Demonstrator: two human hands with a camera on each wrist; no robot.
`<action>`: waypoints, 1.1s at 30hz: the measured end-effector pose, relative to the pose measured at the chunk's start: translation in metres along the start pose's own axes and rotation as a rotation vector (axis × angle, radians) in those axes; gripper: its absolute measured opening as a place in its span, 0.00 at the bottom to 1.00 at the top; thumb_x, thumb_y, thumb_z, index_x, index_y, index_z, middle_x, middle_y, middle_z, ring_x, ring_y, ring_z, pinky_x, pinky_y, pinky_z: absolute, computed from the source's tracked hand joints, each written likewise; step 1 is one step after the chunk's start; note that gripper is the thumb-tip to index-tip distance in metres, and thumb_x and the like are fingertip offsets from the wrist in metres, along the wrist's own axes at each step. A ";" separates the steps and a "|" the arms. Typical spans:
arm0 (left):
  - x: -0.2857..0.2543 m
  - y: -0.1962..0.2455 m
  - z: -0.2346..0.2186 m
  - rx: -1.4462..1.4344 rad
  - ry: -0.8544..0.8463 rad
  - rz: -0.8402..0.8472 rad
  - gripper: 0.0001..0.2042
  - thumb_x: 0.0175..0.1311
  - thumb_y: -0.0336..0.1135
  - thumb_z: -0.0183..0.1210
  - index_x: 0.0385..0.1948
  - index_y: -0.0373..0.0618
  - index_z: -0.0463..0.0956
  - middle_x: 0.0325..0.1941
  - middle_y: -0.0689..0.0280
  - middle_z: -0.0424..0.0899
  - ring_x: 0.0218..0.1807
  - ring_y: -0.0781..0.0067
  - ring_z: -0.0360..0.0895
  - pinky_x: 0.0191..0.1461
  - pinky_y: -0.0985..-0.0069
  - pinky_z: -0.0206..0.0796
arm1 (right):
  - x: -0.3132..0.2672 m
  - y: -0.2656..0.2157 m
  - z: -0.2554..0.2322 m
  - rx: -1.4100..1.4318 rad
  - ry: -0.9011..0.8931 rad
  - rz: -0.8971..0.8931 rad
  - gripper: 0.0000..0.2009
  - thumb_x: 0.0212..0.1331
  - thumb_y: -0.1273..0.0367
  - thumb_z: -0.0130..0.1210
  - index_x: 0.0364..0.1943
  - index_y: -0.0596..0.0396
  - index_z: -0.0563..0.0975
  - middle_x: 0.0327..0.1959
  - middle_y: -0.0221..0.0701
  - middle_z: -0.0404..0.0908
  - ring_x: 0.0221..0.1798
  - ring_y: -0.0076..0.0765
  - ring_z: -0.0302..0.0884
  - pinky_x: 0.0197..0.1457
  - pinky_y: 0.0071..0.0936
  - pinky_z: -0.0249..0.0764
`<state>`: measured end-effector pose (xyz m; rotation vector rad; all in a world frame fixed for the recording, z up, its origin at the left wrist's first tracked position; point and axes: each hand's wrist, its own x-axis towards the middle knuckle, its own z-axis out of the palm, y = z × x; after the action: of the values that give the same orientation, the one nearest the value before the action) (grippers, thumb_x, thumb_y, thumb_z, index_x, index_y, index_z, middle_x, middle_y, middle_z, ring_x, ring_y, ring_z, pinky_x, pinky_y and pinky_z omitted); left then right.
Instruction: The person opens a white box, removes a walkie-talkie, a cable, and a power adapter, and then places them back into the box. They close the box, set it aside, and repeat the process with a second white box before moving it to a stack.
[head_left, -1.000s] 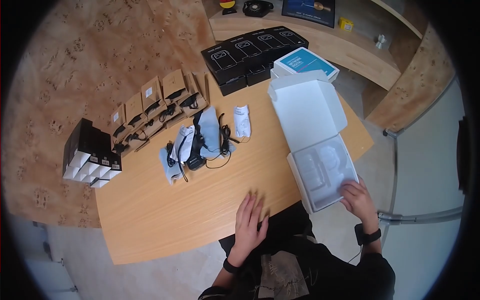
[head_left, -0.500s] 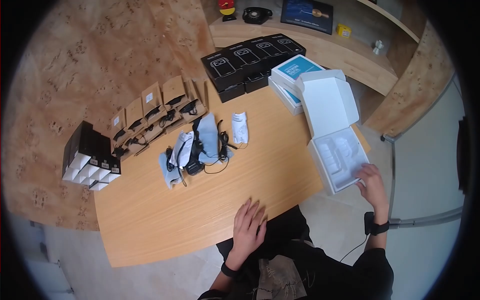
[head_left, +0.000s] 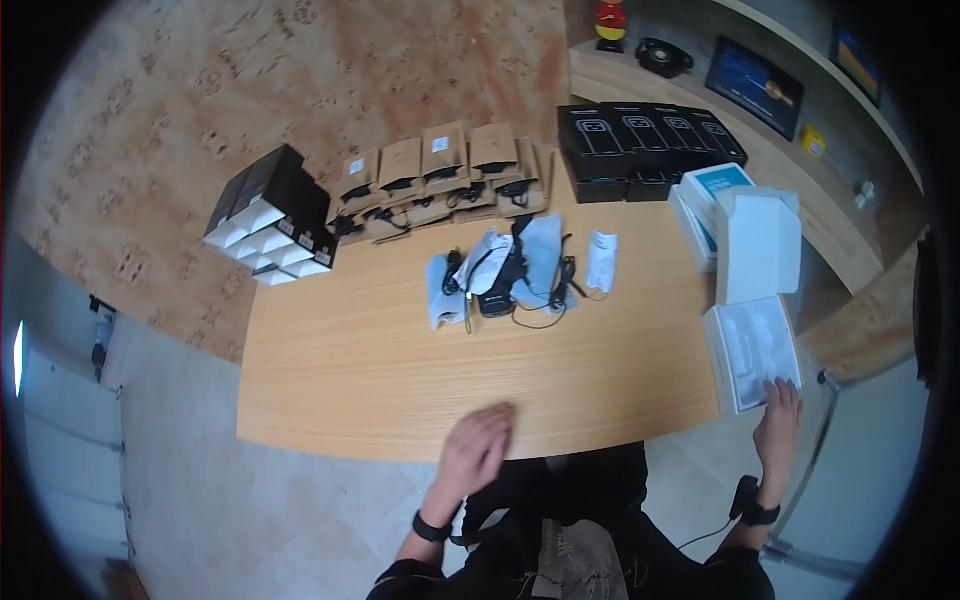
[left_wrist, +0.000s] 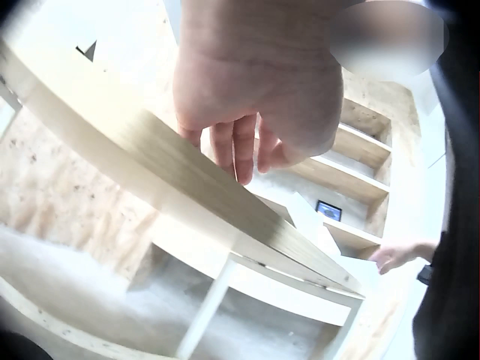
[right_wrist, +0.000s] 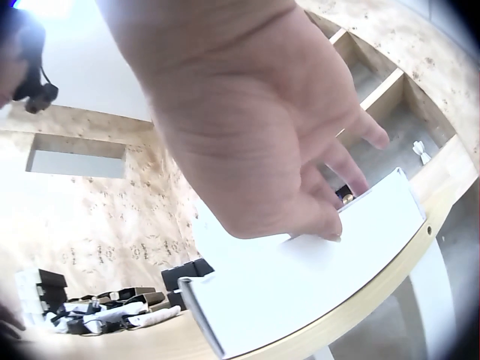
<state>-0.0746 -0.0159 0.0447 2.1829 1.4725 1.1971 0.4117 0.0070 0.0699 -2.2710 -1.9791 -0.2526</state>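
Note:
At the right end of the table stands a white box with its lid folded back. Its moulded white insert shows hollow recesses. My right hand holds the near wall of the box; in the right wrist view the thumb lies against the outer face and the other fingers reach over the top edge. My left hand is over the table's front edge, its fingers loosely bent and nothing in them. The left wrist view shows that hand from the palm side.
Mid-table lie a black device, blue-grey pouches, cables and a white packet. Brown cardboard packages and black-and-white boxes stand at the back left. Black boxes and teal-topped boxes stand at the back right.
The white box has moved right and away, to beside the teal-topped boxes, with my right hand at its near wall. The head view has turned left. My left hand's fingers are more bent.

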 end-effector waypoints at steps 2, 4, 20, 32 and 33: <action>-0.005 -0.017 -0.030 0.067 0.084 -0.134 0.09 0.63 0.23 0.59 0.44 0.38 0.82 0.50 0.53 0.87 0.51 0.51 0.84 0.56 0.62 0.76 | -0.005 -0.019 -0.015 -0.044 0.057 0.026 0.27 0.58 0.85 0.48 0.63 0.56 0.73 0.63 0.45 0.75 0.72 0.57 0.66 0.76 0.57 0.58; -0.005 -0.033 -0.056 0.091 0.094 -0.262 0.11 0.65 0.25 0.59 0.47 0.38 0.81 0.49 0.52 0.86 0.51 0.48 0.84 0.56 0.61 0.76 | -0.010 -0.032 -0.011 0.116 0.159 -0.007 0.25 0.60 0.84 0.48 0.63 0.57 0.73 0.63 0.45 0.75 0.71 0.57 0.67 0.75 0.54 0.61; 0.083 -0.096 -0.128 0.239 -0.405 -0.246 0.27 0.68 0.38 0.63 0.67 0.42 0.69 0.66 0.46 0.75 0.69 0.44 0.71 0.72 0.60 0.65 | -0.016 -0.164 0.029 0.642 0.092 -0.491 0.19 0.55 0.73 0.63 0.53 0.58 0.78 0.62 0.45 0.75 0.68 0.60 0.68 0.71 0.54 0.65; 0.057 -0.055 -0.069 0.237 -0.197 -0.156 0.21 0.64 0.29 0.63 0.60 0.39 0.75 0.65 0.47 0.76 0.68 0.43 0.72 0.71 0.59 0.66 | 0.002 -0.097 0.003 0.257 0.511 -0.056 0.21 0.61 0.72 0.61 0.58 0.59 0.75 0.57 0.46 0.78 0.63 0.61 0.73 0.72 0.57 0.61; 0.056 -0.051 -0.072 0.255 -0.189 -0.178 0.21 0.64 0.29 0.63 0.60 0.39 0.75 0.65 0.47 0.76 0.68 0.43 0.72 0.71 0.59 0.66 | 0.000 -0.096 0.013 0.225 0.327 0.034 0.21 0.62 0.71 0.60 0.59 0.58 0.75 0.55 0.44 0.79 0.62 0.57 0.75 0.72 0.57 0.61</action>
<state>-0.1524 0.0396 0.0867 2.1919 1.7722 0.7591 0.3176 0.0231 0.0550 -1.9772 -1.7099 -0.3524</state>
